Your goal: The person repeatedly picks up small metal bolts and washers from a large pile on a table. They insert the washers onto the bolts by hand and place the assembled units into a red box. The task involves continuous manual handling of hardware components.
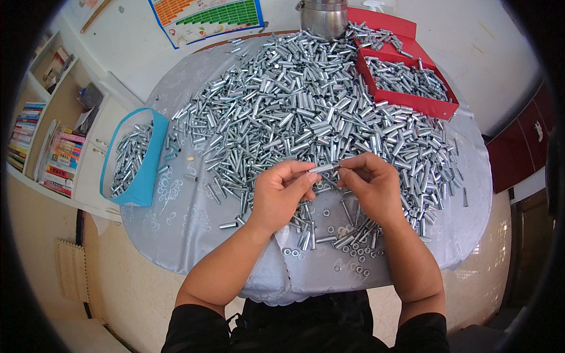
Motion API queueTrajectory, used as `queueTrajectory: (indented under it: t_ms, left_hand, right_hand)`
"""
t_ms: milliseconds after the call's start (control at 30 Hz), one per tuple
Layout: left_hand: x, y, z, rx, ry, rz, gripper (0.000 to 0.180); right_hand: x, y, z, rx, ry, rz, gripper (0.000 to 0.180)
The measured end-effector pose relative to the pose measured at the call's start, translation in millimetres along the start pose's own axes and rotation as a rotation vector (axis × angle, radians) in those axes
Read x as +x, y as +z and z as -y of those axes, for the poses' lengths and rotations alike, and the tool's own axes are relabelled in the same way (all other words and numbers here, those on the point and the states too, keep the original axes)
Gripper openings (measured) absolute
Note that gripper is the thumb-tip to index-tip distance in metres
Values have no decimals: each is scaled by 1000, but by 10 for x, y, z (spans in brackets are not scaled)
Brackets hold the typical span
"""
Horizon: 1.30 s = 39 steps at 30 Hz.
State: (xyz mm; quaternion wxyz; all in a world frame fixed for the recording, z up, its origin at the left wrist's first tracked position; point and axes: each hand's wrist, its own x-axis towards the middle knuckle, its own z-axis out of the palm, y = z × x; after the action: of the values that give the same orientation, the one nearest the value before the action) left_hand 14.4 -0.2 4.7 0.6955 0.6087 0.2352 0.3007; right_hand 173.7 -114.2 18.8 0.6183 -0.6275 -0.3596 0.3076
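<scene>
Fingers (292, 169) of left hand (276, 197) clamp a tube (322, 168); those of right hand (376, 185) pinch a mostly hidden part (338, 166) beside it.

From the person's head, one fisheye view looks down and forward across the counter (191, 229) to the wall (129, 47), left hand (276, 197) and right hand (374, 188) close, mid-frame.
</scene>
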Motion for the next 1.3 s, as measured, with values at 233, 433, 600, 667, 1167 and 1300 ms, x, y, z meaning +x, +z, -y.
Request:
queueTrajectory:
  t_ms: [233, 433, 600, 667, 1167, 1300]
  left_hand:
    - [-1, -6, -1, 56, 10, 20, 18]
    - [-6, -1, -13, 2, -13, 8, 18]
    - [-6, -10, -9, 3, 8, 33, 18]
    - [-6, -8, -19, -5, 9, 40, 18]
    - [0, -7, -29, -50, 13, 51, 18]
    - [8, -19, -22, -90, 18, 14, 18]
  right_hand:
    - [32, -32, -27, 55, 38, 35, 10]
    - [32, -28, 15, 84, 50, 49, 9]
    - [48, -60, 22, 128, 79, 72, 9]
    - [54, -62, 16, 155, 85, 73, 9]
    - [33, -53, 2, 164, 76, 142, 17]
    - [61, -84, 69, 119, 187, 156, 20]
